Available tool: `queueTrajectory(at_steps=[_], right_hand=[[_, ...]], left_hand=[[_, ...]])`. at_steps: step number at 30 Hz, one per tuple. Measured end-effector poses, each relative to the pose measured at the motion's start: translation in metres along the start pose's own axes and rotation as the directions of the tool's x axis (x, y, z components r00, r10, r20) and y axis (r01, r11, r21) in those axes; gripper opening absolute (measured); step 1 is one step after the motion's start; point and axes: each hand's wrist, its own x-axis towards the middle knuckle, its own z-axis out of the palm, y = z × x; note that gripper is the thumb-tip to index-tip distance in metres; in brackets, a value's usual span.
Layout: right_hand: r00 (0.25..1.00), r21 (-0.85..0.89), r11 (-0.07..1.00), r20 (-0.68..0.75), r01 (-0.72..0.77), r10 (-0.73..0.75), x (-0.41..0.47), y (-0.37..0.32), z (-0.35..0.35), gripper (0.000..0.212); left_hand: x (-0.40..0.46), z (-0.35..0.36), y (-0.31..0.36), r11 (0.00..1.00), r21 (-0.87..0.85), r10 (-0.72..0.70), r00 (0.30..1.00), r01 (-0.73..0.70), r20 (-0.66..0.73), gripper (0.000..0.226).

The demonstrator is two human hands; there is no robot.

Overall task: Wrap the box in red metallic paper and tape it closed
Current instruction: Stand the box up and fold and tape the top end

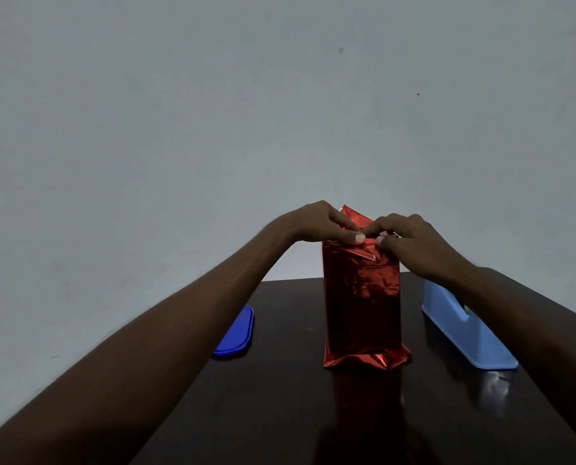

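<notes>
Worktop: dark glossy worktop [296, 397], reflective, against a plain grey wall [179, 112].
Side items: blue lid [238, 332] left of the box; light blue holder [461, 330] right of it.
Box: box [362, 303] upright at mid-worktop, covered in crinkled red paper [363, 359] that flares at the base.
Top end: paper folded, one flap pointing up.
Left hand: left hand [320, 223], fingers curled, pinching the top fold.
Right hand: right hand [410, 239], fingers curled, pinching the same fold, thumbs nearly touching.
</notes>
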Motion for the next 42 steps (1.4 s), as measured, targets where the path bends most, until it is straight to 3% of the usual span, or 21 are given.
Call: queueTrajectory(at_steps=[5,7,9,11,13,15,18,23,31,36,40,42], right_hand=[[0.993,0.044,0.993,0.036,-0.11,0.108,0.001,-0.002,-0.005,0.031],[0.984,0.164,0.971,0.029,-0.175,0.173,0.0,0.002,-0.007,0.035],[0.963,0.352,0.912,-0.084,-0.211,0.255,-0.005,0.006,-0.008,0.036],[0.887,0.436,0.87,-0.273,-0.231,0.373,-0.011,0.01,-0.014,0.032],[0.823,0.33,0.887,-0.365,-0.324,0.436,-0.021,0.018,-0.024,0.026],[0.836,-0.015,0.884,-0.332,-0.468,0.437,-0.031,0.031,-0.033,0.019],[0.814,-0.437,0.689,-0.254,-0.578,0.522,-0.046,0.047,-0.039,0.026],[0.816,-0.634,0.568,-0.188,-0.525,0.546,-0.061,0.056,-0.044,0.034],[0.736,-0.567,0.52,-0.253,-0.639,0.628,-0.069,0.06,-0.047,0.02],[0.646,-0.413,0.536,-0.193,-0.736,0.738,-0.064,0.06,-0.051,0.006],[0.529,-0.281,0.48,-0.133,-0.831,0.838,-0.065,0.063,-0.056,0.028],[0.518,-0.277,0.479,-0.085,-0.833,0.851,-0.066,0.068,-0.057,0.037]], left_hand=[[0.002,0.0,-0.004,1.0,0.019,0.006,1.0,-0.006,0.002,0.039],[0.003,0.0,-0.005,1.0,0.013,0.002,1.0,-0.002,-0.005,0.041],[0.001,0.0,-0.004,1.0,0.001,0.001,1.0,-0.001,-0.005,0.042],[0.0,0.0,-0.003,1.0,-0.005,0.003,1.0,-0.003,0.0,0.043],[-0.001,0.0,-0.003,1.0,-0.005,-0.002,1.0,0.002,-0.004,0.046],[-0.001,0.001,-0.004,1.0,0.001,-0.011,1.0,0.011,-0.017,0.051],[0.002,0.003,-0.007,1.0,0.012,-0.012,0.999,0.012,-0.035,0.058],[0.003,0.005,-0.01,1.0,-0.014,-0.008,0.998,0.007,-0.062,0.059],[0.005,0.009,-0.01,0.999,-0.038,0.007,0.995,-0.011,-0.103,0.048],[0.005,0.009,-0.01,0.999,-0.038,0.028,0.995,-0.032,-0.095,0.043],[0.003,0.01,-0.009,0.999,-0.041,0.029,0.996,-0.033,-0.089,0.041],[0.003,0.01,-0.008,0.999,-0.041,0.017,0.996,-0.02,-0.083,0.04]])
